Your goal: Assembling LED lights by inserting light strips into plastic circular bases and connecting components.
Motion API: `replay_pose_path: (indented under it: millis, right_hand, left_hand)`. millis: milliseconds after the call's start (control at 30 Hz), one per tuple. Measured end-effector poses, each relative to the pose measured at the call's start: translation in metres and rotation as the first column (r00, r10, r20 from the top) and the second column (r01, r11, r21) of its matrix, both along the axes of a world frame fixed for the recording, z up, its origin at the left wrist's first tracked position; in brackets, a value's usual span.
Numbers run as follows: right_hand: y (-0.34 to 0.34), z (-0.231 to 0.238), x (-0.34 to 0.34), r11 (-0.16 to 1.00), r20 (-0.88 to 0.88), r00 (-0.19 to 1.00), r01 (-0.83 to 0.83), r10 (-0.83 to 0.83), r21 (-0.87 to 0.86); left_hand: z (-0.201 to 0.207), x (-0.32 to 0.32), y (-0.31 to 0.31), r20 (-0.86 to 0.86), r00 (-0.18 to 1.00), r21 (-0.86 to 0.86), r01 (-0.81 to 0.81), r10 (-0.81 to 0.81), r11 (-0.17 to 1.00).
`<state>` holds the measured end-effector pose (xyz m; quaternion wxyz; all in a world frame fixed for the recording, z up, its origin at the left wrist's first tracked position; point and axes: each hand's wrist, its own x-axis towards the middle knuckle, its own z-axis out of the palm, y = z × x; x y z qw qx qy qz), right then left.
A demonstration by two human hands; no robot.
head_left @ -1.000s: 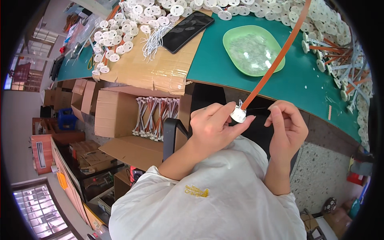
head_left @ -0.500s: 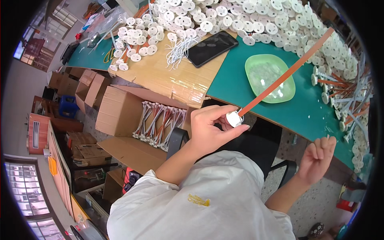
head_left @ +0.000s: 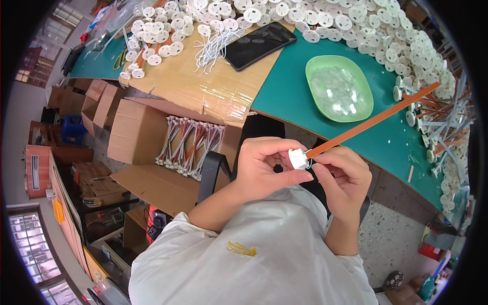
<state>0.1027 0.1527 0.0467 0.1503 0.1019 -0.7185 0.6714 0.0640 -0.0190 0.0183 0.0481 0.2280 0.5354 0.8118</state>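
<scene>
My left hand (head_left: 254,170) grips a small white round plastic piece (head_left: 298,158) between thumb and fingers. From that piece a long flat orange-brown strip (head_left: 376,119) slants up to the right over the table. A thin white cord loops at the base of the strip. My right hand (head_left: 345,178) is closed in a pinch right beside this base, under the strip. Whatever lies between its fingertips is too small and hidden to name. Beyond the strip sits a light green bowl (head_left: 311,91) of small clear pieces.
Many white disc-headed pieces (head_left: 325,20) are heaped along the table's far side and right. A black phone (head_left: 260,46) and white cords (head_left: 216,51) lie on cardboard. At the left, an open carton (head_left: 133,134) holds bundled strips (head_left: 190,145). A chair armrest (head_left: 213,175) stands by my left forearm.
My right hand has come in from the far right to the white piece in my left hand. The strip has tilted lower, and the whole view has shifted slightly.
</scene>
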Motion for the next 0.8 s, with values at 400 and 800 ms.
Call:
replay_pose_path:
  millis: [400,800]
  right_hand:
    - [0.003,0.005,0.008,0.995,0.015,0.998,0.058,-0.059,0.078]
    - [0.004,-0.005,0.013,0.990,0.120,0.992,-0.030,0.046,-0.137]
  left_hand:
    - [-0.006,0.005,0.007,0.015,1.000,0.018,0.020,-0.020,1.000]
    - [-0.010,0.010,0.005,0.229,0.939,0.232,0.202,-0.256,0.951]
